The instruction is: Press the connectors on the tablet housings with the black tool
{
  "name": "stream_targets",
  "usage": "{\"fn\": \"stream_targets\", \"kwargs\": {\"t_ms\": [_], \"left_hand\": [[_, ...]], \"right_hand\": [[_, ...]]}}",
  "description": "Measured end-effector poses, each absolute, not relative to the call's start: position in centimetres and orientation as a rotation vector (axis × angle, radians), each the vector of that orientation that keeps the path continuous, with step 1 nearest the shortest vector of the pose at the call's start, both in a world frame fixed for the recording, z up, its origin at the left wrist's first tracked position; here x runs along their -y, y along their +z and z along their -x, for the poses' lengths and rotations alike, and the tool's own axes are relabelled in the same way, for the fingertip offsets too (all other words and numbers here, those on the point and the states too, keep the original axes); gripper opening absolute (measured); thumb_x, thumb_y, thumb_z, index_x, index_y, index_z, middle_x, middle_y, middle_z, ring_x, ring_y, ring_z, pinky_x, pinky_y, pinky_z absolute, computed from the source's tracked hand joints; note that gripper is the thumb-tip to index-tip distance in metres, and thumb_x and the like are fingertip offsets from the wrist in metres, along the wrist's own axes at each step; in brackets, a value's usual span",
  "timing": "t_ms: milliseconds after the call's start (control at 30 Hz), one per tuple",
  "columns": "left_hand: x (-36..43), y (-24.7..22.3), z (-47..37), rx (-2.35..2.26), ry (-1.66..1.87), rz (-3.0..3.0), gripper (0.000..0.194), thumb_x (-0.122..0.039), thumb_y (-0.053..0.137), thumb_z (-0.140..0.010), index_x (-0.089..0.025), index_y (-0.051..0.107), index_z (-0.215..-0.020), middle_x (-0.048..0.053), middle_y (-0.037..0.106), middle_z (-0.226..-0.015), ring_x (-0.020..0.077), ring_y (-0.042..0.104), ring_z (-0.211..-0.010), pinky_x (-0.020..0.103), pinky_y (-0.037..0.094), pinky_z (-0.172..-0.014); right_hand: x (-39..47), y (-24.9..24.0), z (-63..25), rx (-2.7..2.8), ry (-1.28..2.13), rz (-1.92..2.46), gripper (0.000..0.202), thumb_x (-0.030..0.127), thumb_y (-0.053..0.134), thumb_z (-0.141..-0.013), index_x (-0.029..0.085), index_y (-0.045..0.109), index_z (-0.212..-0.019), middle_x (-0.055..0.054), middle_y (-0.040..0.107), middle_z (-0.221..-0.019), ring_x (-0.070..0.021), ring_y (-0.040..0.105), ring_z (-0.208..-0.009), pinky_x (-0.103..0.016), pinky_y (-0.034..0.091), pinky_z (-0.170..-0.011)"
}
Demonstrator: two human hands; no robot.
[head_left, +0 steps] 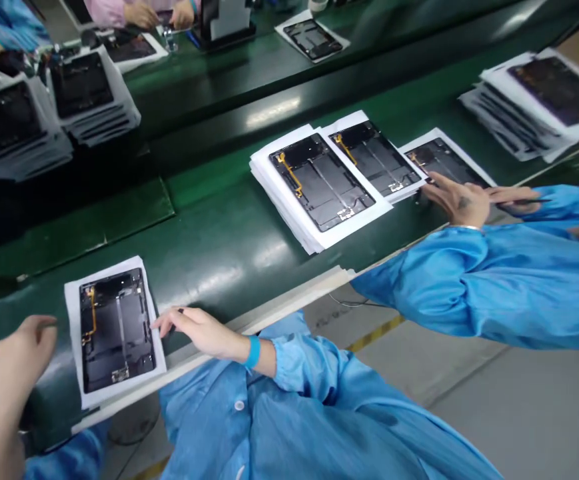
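Observation:
A tablet back housing [114, 330], dark with a gold flex cable and a silver strip, lies on white sheets [73, 313] at the near left of the green bench. My right hand [194, 328], a blue band at its wrist, rests by the right edge of this housing. Its fingers are loosely stretched, the tips at the sheet's edge, gripping nothing I can see. At the far left, my left hand [12, 367] hovers beside the sheets, apart from them. Its fingers are bent with a gap to the thumb, and nothing shows in it.
Stacked housings with paper [319, 183] stand mid-bench, another stack [544, 100] at far right. A co-worker's hands [464, 200] work over a housing on the right, one holding a thin dark tool. Across the bench are more stacks [84, 87] and other people's hands [159, 15].

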State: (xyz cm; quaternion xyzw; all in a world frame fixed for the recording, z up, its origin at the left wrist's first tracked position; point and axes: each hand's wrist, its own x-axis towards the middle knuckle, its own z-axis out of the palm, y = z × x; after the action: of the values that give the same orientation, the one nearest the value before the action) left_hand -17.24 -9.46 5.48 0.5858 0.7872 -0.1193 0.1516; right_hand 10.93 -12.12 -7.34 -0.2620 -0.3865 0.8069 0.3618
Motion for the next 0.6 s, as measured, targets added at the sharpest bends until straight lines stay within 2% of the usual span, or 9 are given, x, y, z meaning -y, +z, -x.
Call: {"fn": "stream_targets", "kwargs": {"t_ms": [100, 133, 233, 300, 333, 367, 433, 500, 600], "left_hand": [[5.3, 6.8, 12.6, -2.366, 0.204, -1.925, 0.030, -0.056, 0.047, -0.069, -0.033, 0.058, -0.052, -0.004, 0.060, -0.050, 0.0255, 0.050, -0.050, 0.034, 0.030, -0.055], [3.4, 6.6, 10.2, -2.242, 0.211, -1.994, 0.032, -0.054, 0.048, -0.071, -0.030, 0.056, -0.052, -0.001, 0.059, -0.051, 0.0244, 0.049, -0.053, 0.034, 0.029, -0.056], [-3.4, 4.3, 1.6, -1.865, 0.179, -2.110, 0.044, -0.042, 0.042, -0.093, -0.023, 0.051, -0.055, 0.002, 0.058, -0.059, 0.0202, 0.060, -0.065, 0.032, 0.044, -0.066], [-8.2, 2.5, -4.3, -1.706, 0.187, -2.160, 0.047, -0.046, 0.052, -0.111, -0.021, 0.063, -0.073, 0.001, 0.067, -0.075, 0.0179, 0.066, -0.075, 0.031, 0.055, -0.078], [-10.5, 1.7, -7.0, -1.650, 0.204, -2.190, 0.041, -0.054, 0.065, -0.113, -0.018, 0.071, -0.093, 0.002, 0.073, -0.090, 0.0175, 0.069, -0.083, 0.034, 0.060, -0.086], [-12.5, 1.2, -9.5, -1.597, 0.220, -2.221, 0.037, -0.053, 0.068, -0.114, -0.017, 0.074, -0.107, 0.004, 0.076, -0.103, 0.0186, 0.072, -0.092, 0.037, 0.062, -0.092], [-15.7, 0.7, -13.5, -1.519, 0.265, -2.290, 0.027, -0.035, 0.055, -0.121, -0.017, 0.074, -0.125, 0.009, 0.079, -0.122, 0.0221, 0.075, -0.112, 0.039, 0.059, -0.104], [-17.8, 0.6, -16.3, -1.474, 0.283, -2.356, 0.027, -0.025, 0.051, -0.120, -0.017, 0.075, -0.129, 0.014, 0.078, -0.134, 0.0271, 0.072, -0.129, 0.042, 0.055, -0.114], [-19.6, 0.6, -18.1, -1.477, 0.244, -2.415, 0.024, -0.031, 0.061, -0.118, -0.016, 0.077, -0.128, 0.016, 0.077, -0.138, 0.0315, 0.070, -0.136, 0.052, 0.053, -0.123]], "right_hand": [[11.9, -6.7, -15.7, 0.924, 2.003, 0.727, 0.073, 0.097, 0.063, -0.093, 0.025, 0.065, -0.079, -0.010, 0.081, -0.102, -0.0266, 0.074, -0.110, -0.045, 0.052, -0.118], [11.9, -6.6, -17.5, 0.895, 1.968, 0.763, 0.071, 0.093, 0.065, -0.095, 0.025, 0.063, -0.078, -0.008, 0.080, -0.098, -0.0258, 0.074, -0.106, -0.045, 0.053, -0.116], [12.3, -6.1, -22.4, 0.821, 1.853, 0.867, 0.066, 0.087, 0.068, -0.098, 0.026, 0.061, -0.076, -0.006, 0.078, -0.091, -0.0252, 0.072, -0.099, -0.043, 0.052, -0.109], [12.9, -5.9, -25.1, 0.771, 1.764, 0.927, 0.063, 0.085, 0.070, -0.099, 0.026, 0.062, -0.078, -0.005, 0.076, -0.090, -0.0252, 0.071, -0.097, -0.042, 0.051, -0.105], [13.2, -5.8, -26.2, 0.746, 1.717, 0.954, 0.062, 0.084, 0.070, -0.099, 0.026, 0.062, -0.078, -0.005, 0.076, -0.090, -0.0250, 0.070, -0.097, -0.042, 0.051, -0.104], [13.5, -5.7, -27.3, 0.721, 1.671, 0.978, 0.061, 0.083, 0.071, -0.099, 0.026, 0.062, -0.078, -0.005, 0.075, -0.090, -0.0249, 0.070, -0.097, -0.042, 0.051, -0.103], [14.0, -5.6, -29.4, 0.676, 1.581, 1.021, 0.059, 0.081, 0.071, -0.100, 0.027, 0.063, -0.079, -0.004, 0.075, -0.091, -0.0249, 0.070, -0.097, -0.042, 0.053, -0.104], [14.3, -5.6, -31.3, 0.637, 1.495, 1.056, 0.057, 0.079, 0.073, -0.100, 0.027, 0.063, -0.079, -0.004, 0.074, -0.092, -0.0251, 0.070, -0.098, -0.043, 0.054, -0.106], [14.4, -5.7, -33.8, 0.600, 1.391, 1.093, 0.054, 0.077, 0.076, -0.098, 0.028, 0.064, -0.079, -0.004, 0.074, -0.092, -0.0253, 0.071, -0.098, -0.045, 0.056, -0.108]]}}
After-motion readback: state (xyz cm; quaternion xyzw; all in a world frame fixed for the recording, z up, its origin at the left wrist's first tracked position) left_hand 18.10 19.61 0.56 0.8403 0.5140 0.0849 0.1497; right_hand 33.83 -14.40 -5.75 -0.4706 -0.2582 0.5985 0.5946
